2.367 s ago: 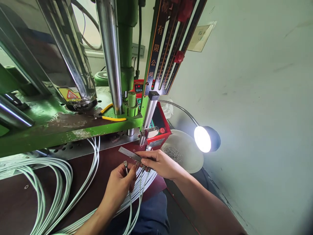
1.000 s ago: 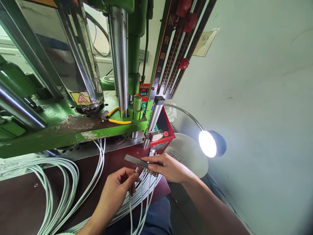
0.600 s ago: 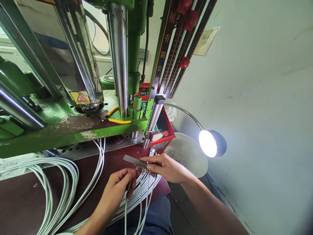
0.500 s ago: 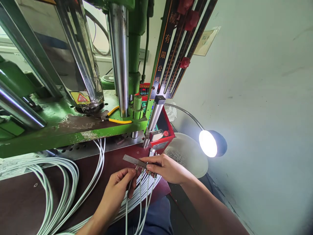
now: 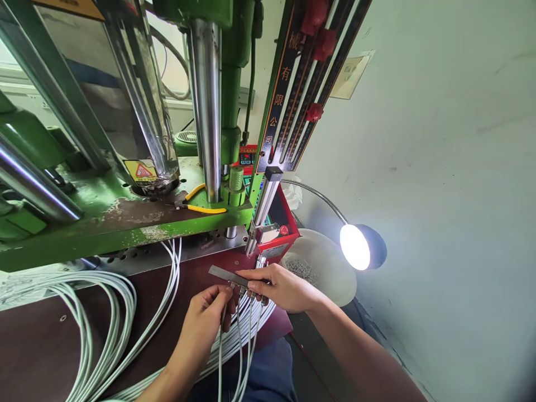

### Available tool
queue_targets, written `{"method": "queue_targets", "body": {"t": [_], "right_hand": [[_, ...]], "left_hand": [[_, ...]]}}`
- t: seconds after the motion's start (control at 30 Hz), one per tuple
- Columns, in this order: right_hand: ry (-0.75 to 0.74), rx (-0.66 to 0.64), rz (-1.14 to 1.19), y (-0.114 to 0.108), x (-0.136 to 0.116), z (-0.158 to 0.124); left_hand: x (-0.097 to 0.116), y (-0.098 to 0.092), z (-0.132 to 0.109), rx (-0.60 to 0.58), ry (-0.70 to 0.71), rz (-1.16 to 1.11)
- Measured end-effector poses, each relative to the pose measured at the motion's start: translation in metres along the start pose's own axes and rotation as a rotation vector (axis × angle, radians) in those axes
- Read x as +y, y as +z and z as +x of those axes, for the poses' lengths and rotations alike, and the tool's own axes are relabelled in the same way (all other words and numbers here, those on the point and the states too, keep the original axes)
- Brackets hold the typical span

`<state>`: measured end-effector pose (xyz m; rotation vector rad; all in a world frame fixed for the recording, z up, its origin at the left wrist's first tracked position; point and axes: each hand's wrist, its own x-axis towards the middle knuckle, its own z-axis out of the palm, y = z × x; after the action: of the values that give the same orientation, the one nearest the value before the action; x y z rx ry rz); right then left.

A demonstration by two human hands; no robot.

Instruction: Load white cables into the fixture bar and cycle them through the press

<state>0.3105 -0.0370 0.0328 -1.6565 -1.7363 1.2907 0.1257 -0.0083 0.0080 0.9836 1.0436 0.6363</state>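
My right hand grips a flat metal bar between thumb and fingers, near the bar's right part. Several white cables hang from the bar's lower edge, their small metal connectors lined up along it. My left hand pinches the leftmost cable close to its connector, right at the bar. Whether that connector is fully seated cannot be made out. Below both hands lies a bundle of white cables, with several connector ends bunched just beyond my right hand.
A green press machine stands over the dark red table. Yellow-handled cutters rest on its ledge. Coiled white cables lie left. On the right are a lit lamp, a red control box and a pale tub of scraps.
The bar and both hands have shifted very slightly left. My left hand keeps its pinch on the cable at the bar, and the view has tilted a little.
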Motion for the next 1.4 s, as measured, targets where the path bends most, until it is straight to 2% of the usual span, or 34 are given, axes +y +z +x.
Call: {"method": "queue_targets", "body": {"t": [0.1, 0.17, 0.23, 0.33, 0.4, 0.47, 0.53, 0.6, 0.7, 0.73, 0.8, 0.9, 1.0, 1.1, 1.23, 1.4], "right_hand": [[-0.054, -0.100, 0.062, -0.002, 0.003, 0.013], [-0.098, -0.122, 0.036, 0.000, 0.004, 0.024], [-0.098, -0.098, -0.107, 0.006, 0.004, 0.035], [-0.065, -0.057, -0.409, 0.020, -0.001, 0.049], [-0.108, -0.041, -0.585, 0.029, -0.005, 0.056], [-0.180, -0.019, -0.725, 0.036, -0.008, 0.059], [-0.244, 0.012, -0.818, 0.041, -0.008, 0.062], [-0.275, 0.041, -0.857, 0.044, -0.005, 0.064], [-0.299, 0.090, -0.835, 0.047, 0.006, 0.067], [-0.309, 0.104, -0.818, 0.048, 0.010, 0.067], [-0.326, 0.122, -0.781, 0.049, 0.016, 0.069], [-0.335, 0.129, -0.741, 0.049, 0.018, 0.071], [-0.305, 0.135, -0.750, 0.048, 0.009, 0.073], [-0.261, 0.127, -0.789, 0.048, -0.004, 0.074], [-0.194, 0.087, -0.843, 0.048, -0.018, 0.088], [-0.113, 0.023, -0.799, 0.052, -0.034, 0.115]], "left_hand": [[0.000, -0.006, -0.008, -0.060, -0.102, -0.047], [-0.005, -0.012, -0.018, -0.091, -0.202, -0.066], [-0.016, -0.019, -0.029, -0.102, -0.282, -0.068], [-0.036, -0.030, -0.045, -0.128, -0.323, -0.033], [-0.041, -0.038, -0.051, -0.165, -0.305, 0.047], [-0.035, -0.047, -0.052, -0.153, -0.233, 0.151], [-0.019, -0.058, -0.047, -0.075, -0.131, 0.217], [0.001, -0.071, -0.034, 0.068, -0.039, 0.178], [0.026, -0.091, 0.000, 0.398, 0.045, -0.097], [0.031, -0.096, 0.014, 0.459, 0.055, -0.161], [0.038, -0.102, 0.044, 0.497, 0.048, -0.252], [0.044, -0.098, 0.084, 0.390, -0.004, -0.355], [0.052, -0.089, 0.107, 0.254, -0.027, -0.432], [0.061, -0.085, 0.109, 0.132, -0.014, -0.466], [0.069, -0.093, 0.107, -0.006, -0.032, -0.441], [0.058, -0.096, 0.111, 0.007, -0.045, -0.446]]}}
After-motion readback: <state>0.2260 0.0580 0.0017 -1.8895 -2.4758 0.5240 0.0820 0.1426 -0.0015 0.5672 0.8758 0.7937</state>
